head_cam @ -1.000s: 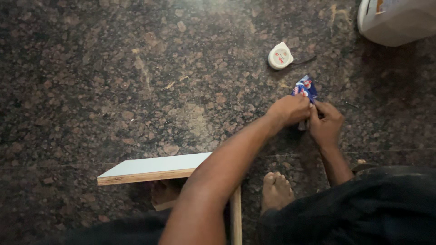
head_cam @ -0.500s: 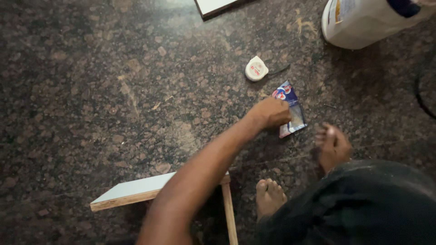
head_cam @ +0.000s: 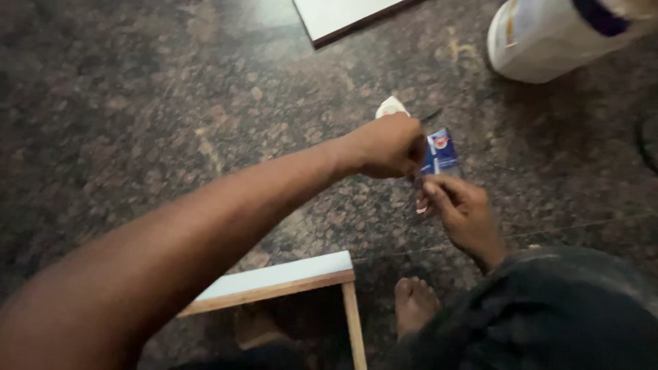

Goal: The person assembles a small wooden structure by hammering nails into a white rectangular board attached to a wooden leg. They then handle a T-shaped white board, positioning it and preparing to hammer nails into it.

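- I see a small blue packet [head_cam: 439, 152] over the dark stone floor [head_cam: 137, 123], touching the left hand [head_cam: 387, 145], which is curled into a fist at its edge; I cannot tell how firm that hold is.
- The right hand [head_cam: 460, 209] pinches something thin and pale just below; what it is, I cannot tell.
- I judge a hard tug could spill the contents, lost against the speckled stone.
- A white tape measure [head_cam: 391, 107] lies behind the fist; the board [head_cam: 274, 282], bare foot [head_cam: 415, 305] and white tub [head_cam: 548, 41] crowd close, easy to knock.

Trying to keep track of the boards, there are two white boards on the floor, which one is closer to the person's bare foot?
The white board with the wooden edge, beside the bare foot. The other white board lies at the frame's top edge.
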